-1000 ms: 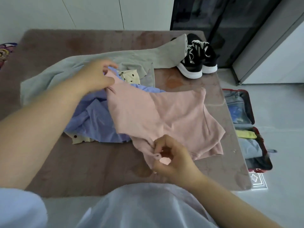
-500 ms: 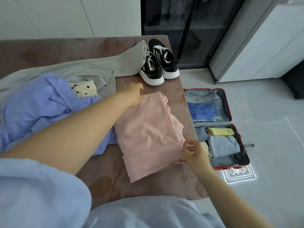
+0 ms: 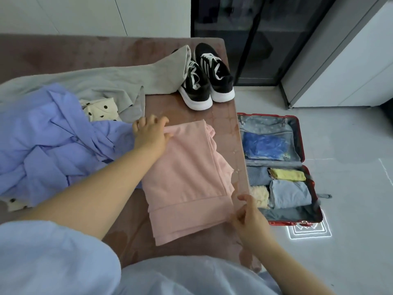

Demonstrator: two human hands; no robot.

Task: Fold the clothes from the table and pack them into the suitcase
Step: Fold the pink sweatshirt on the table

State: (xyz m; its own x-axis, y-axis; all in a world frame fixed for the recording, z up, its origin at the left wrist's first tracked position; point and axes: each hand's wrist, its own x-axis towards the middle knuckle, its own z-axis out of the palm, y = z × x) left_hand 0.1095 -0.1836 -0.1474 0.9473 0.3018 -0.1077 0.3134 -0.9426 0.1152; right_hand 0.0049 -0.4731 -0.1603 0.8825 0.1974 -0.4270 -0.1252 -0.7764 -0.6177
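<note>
A pink garment (image 3: 187,179) lies folded into a long rectangle near the table's right edge. My left hand (image 3: 151,135) pinches its far left corner. My right hand (image 3: 247,218) pinches its near right corner at the hem. An open red suitcase (image 3: 301,145) lies on the floor right of the table, with several folded clothes inside. A crumpled lilac shirt (image 3: 51,141), a cream polka-dot piece (image 3: 101,108) and a grey garment (image 3: 110,81) lie on the table to the left and behind.
A pair of black sneakers (image 3: 206,81) stands at the table's far right corner, partly under the grey garment. The brown table (image 3: 191,116) ends close to the suitcase. A dark glass cabinet (image 3: 255,39) and a white unit (image 3: 350,71) stand beyond.
The pink garment went from spread open to folded lengthwise and now lies flat by the right edge. Both hands moved right with it. The view turned toward the suitcase.
</note>
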